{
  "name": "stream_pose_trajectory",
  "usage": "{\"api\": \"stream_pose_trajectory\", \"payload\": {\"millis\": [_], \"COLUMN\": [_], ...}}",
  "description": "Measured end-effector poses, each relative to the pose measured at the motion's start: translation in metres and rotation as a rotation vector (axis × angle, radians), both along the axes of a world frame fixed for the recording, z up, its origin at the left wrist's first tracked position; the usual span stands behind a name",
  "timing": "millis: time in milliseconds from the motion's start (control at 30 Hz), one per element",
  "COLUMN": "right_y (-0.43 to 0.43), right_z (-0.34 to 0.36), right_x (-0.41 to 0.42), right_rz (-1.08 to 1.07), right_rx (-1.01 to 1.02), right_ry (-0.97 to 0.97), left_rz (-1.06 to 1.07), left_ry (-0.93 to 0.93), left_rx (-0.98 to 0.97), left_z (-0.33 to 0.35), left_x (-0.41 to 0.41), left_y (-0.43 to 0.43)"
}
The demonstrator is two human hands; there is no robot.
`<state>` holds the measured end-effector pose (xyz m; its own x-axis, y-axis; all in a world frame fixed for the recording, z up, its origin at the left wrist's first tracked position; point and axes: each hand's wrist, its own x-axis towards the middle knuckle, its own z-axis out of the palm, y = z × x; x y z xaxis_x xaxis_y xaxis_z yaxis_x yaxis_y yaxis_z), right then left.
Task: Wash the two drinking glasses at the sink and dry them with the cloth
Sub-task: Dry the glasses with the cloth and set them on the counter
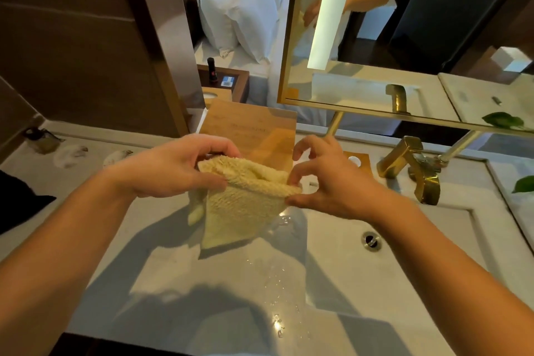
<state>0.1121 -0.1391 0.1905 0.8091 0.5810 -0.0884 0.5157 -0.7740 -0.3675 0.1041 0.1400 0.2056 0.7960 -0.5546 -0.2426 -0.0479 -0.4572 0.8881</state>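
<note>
Nearest you, scattered water drops [277,324] lie on the floor of the white rectangular sink basin [404,269], so work over it and let drips fall there. Above the basin you hold the pale yellow terry cloth [248,205] between both hands. Your left hand [173,173] grips its top left edge, fingers curled over and thumb beneath. Your right hand [329,185] pinches the top right corner between thumb and forefinger, its other fingers lifted.

The cloth hangs open like a pocket. Just under its lower right edge a glint of clear drinking glass [284,220] seems to show, touching the cloth. How much of it sits inside the fold is hidden, and I cannot find the second glass.

I judge you are drying: support the base, push cloth inside and turn the glass against it. Beyond lie the round metal drain [371,241], the brass-coloured angular tap [404,162] and the light wooden stand [248,127].
</note>
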Motion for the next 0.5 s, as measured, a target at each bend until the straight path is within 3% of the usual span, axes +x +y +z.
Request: {"api": "stream_pose_trajectory", "payload": {"millis": [67,200,300,500], "right_y": [-0.004,0.000,0.006,0.022], "right_z": [0.016,0.036,0.047,0.059], "right_x": [0.004,0.012,0.018,0.065], "right_rz": [0.020,-0.045,-0.068,-0.093], "right_rx": [0.027,0.164,0.284,0.103], "right_ry": [0.022,0.048,0.005,-0.114], "left_rz": [0.042,0.084,0.127,0.269], "left_ry": [-0.027,-0.259,-0.401,-0.679], "left_rx": [0.086,0.427,0.509,0.555], "left_z": [0.006,0.012,0.022,0.036], "left_x": [0.000,0.004,0.008,0.045], "left_y": [0.004,-0.003,-0.005,0.001]}}
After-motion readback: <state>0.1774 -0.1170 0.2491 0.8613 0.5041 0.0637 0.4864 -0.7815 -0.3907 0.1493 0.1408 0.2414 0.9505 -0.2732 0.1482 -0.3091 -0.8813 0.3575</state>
